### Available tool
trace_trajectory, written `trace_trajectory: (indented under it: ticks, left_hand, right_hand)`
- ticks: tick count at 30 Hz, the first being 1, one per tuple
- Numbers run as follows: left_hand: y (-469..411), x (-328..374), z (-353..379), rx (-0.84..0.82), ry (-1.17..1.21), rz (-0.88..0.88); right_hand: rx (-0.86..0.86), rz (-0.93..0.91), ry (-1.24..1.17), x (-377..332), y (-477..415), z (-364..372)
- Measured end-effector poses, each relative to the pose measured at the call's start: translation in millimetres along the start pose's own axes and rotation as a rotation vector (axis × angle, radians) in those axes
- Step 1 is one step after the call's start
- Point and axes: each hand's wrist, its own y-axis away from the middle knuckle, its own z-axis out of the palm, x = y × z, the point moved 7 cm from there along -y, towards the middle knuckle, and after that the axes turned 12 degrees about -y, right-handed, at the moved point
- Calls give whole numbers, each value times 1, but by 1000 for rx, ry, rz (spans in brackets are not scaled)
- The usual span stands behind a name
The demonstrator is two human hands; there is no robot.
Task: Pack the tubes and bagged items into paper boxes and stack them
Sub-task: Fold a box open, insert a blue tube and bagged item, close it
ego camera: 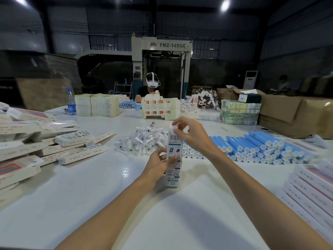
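A tall white paper box (173,165) stands upright on the white table (93,195), its barcode panel facing me. My left hand (160,166) grips it around the middle. My right hand (189,134) is above the box's open top, fingers pinching a white tube cap (172,127) that sticks out of it. Behind the box lies a pile of small clear bagged items (142,141). To the right, blue tubes with white caps (252,148) lie in stacked rows.
Packed boxes (59,145) are piled at the left, flat boxes (313,188) stacked at the right edge. A water bottle (71,102), bundles of flat cartons (100,105) and brown cardboard cases (295,112) line the far side, where another person (150,87) sits.
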Motion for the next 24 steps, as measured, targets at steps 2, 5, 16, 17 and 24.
trace_trajectory:
  ticks: [2, 5, 16, 17, 24]
  left_hand:
    - [-1, -1, -1, -2, 11, 10]
    - [-3, 0, -2, -1, 3, 45]
    - [6, 24, -2, -38, -134, 332]
    - [7, 26, -2, -33, -162, 346]
    - [11, 37, -5, 47, -349, 402]
  right_hand:
    - [-34, -16, -5, 3, 5, 6]
    - [73, 14, -163, 12, 20, 3]
    - [125, 110, -502, 39, 63, 27]
    - [113, 109, -514, 39, 63, 27]
    - [60, 89, -542, 38, 64, 16]
